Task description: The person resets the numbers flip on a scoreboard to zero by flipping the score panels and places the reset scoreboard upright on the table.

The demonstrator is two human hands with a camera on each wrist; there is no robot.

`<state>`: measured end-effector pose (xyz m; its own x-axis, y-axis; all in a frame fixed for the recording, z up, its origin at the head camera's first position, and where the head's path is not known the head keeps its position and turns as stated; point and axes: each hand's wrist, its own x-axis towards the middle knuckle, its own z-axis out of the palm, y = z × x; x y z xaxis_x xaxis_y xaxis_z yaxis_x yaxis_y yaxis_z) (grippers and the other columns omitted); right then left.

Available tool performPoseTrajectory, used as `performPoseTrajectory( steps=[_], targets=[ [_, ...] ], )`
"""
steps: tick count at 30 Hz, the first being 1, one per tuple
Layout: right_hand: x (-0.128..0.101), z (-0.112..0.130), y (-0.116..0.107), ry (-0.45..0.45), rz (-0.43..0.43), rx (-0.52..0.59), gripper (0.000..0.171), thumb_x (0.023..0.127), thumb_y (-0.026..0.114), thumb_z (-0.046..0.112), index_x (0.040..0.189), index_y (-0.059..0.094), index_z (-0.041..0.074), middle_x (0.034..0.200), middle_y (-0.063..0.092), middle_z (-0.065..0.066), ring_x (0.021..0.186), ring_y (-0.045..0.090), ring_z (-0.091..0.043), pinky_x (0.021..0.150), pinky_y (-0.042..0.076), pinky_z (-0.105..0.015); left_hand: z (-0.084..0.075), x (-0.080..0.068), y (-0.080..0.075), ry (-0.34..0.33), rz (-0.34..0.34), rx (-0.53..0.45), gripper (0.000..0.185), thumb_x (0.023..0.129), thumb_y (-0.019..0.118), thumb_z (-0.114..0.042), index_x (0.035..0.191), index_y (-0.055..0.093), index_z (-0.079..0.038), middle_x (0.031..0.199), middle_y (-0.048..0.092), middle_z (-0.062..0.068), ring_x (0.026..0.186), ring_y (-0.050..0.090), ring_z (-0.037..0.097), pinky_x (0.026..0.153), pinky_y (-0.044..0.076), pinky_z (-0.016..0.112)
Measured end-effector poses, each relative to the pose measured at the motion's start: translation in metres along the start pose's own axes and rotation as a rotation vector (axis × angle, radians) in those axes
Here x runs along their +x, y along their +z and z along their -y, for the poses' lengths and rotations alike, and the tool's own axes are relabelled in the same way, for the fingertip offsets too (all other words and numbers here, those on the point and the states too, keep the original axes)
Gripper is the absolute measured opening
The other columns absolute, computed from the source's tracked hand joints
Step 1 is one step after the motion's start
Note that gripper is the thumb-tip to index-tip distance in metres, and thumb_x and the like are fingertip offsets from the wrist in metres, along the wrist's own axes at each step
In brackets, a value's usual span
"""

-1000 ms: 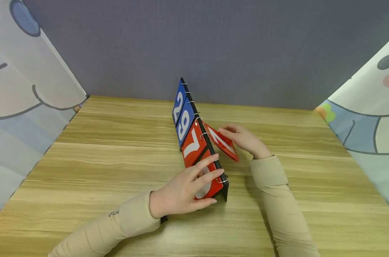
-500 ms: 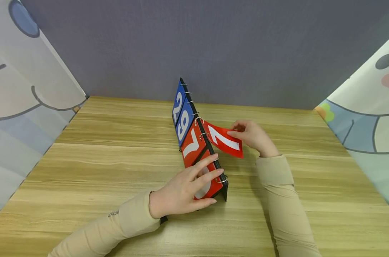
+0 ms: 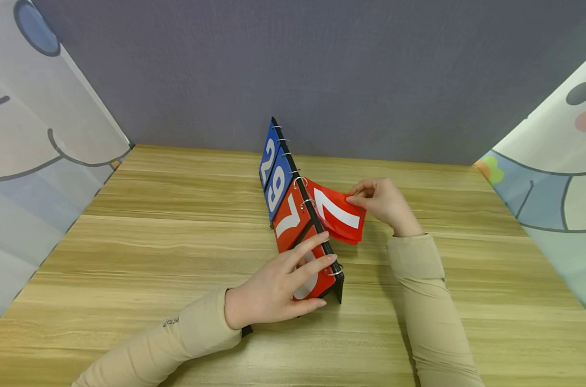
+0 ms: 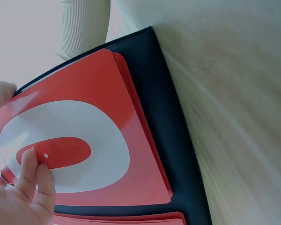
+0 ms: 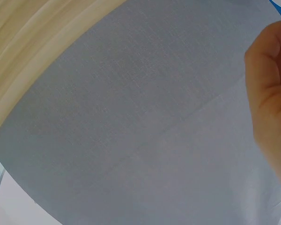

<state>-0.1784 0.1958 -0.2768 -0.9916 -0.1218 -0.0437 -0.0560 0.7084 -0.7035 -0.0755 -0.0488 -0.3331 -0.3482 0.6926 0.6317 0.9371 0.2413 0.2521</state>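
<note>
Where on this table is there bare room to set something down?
Bare wood lies left of the scoreboard toward the left curtain, and right of the right hand toward the right curtain. The middle is crowded: the left hand rests on the scoreboard.

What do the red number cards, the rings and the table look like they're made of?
Red cards: probably thin plastic with a glossy finish; they catch glare and the held one bends in the right hand. Rings: likely metal wire, silvery and shiny. Table: wood-grain surface, matte, possibly laminate rather than solid wood.
</note>
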Motion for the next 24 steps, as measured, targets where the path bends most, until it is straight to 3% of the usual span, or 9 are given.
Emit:
performPoseTrajectory(
  steps=[9,13,19,24],
  targets=[
    [-0.001,-0.001,-0.005,-0.041,-0.101,0.067,0.019,0.089,0.066,0.014,0.102,0.07,0.0,0.107,0.067,-0.018,0.098,0.063,-0.029,0.081,0.049,-0.035,0.0,0.0,-0.001,-0.006,0.012,0.008,0.076,0.083,0.073,-0.033,0.143,0.029,-0.014,0.15,0.026,0.016,0.076,0.051,0.007,0.071,0.043,0.016],
    [-0.002,0.0,-0.007,-0.033,-0.081,0.081,0.021,0.091,0.064,0.017,0.103,0.067,0.0,0.104,0.066,-0.017,0.092,0.06,-0.025,0.079,0.047,-0.032,0.0,0.0,-0.001,-0.005,0.008,0.006,0.077,0.083,0.073,-0.033,0.143,0.029,-0.015,0.15,0.026,0.017,0.076,0.05,0.007,0.07,0.043,0.016],
    [-0.006,-0.002,-0.014,0.013,-0.034,0.15,0.029,0.093,0.061,0.028,0.109,0.063,0.004,0.096,0.065,-0.005,0.086,0.055,-0.019,0.081,0.042,-0.03,0.0,0.0,-0.001,-0.005,0.008,0.007,0.076,0.083,0.073,-0.033,0.142,0.029,-0.014,0.15,0.026,0.017,0.075,0.049,0.007,0.069,0.042,0.015],
    [-0.01,-0.003,-0.022,0.023,-0.052,0.182,0.035,0.092,0.062,0.032,0.115,0.061,0.006,0.092,0.063,0.01,0.085,0.055,-0.015,0.078,0.043,-0.027,0.0,0.0,-0.001,-0.002,0.007,0.012,0.076,0.083,0.073,-0.033,0.142,0.03,-0.014,0.15,0.026,0.017,0.076,0.05,0.007,0.069,0.042,0.016]
  ],
)
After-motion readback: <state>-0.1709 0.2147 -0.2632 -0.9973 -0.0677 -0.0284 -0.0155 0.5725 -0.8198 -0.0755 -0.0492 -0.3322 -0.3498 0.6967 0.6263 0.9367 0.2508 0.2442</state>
